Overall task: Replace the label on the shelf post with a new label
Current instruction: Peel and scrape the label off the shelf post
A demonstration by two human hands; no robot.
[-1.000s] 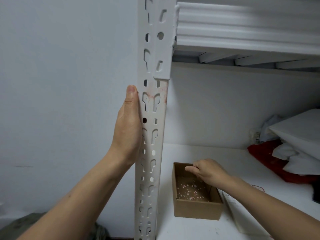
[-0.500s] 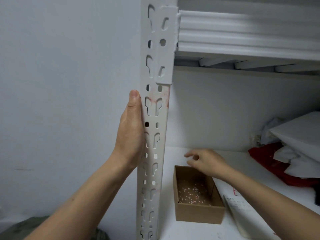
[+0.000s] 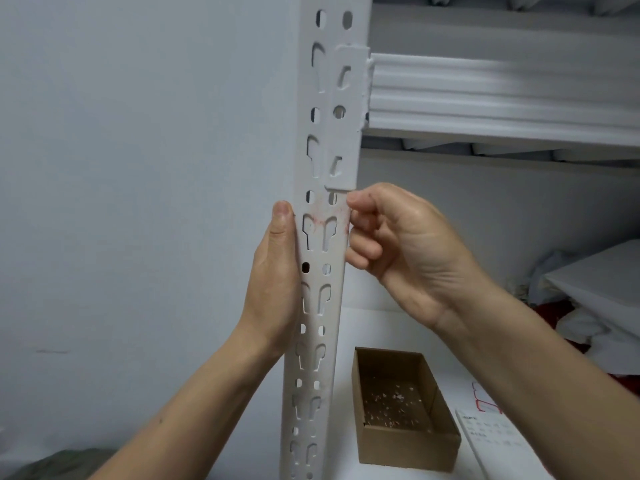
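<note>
The white perforated shelf post (image 3: 325, 161) stands upright in the middle of the head view. A patch of faint red label residue (image 3: 320, 221) marks it just below the beam bracket. My left hand (image 3: 273, 278) grips the post's left side, thumb pointing up beside the residue. My right hand (image 3: 405, 254) is at the post's right edge with fingers curled, fingertips touching the edge at the residue; I see nothing held in it. A white label sheet (image 3: 485, 434) with red-outlined stickers lies on the shelf at lower right.
An open cardboard box (image 3: 408, 448) holding several small label scraps sits on the white shelf board (image 3: 381, 323) right of the post. A white shelf beam (image 3: 502, 95) runs overhead. White packages and red cloth (image 3: 595, 292) are piled at far right.
My right hand rose from over the cardboard box to the post's right edge at the residue. My left hand kept its hold on the post. The view moved closer and tilted up.
</note>
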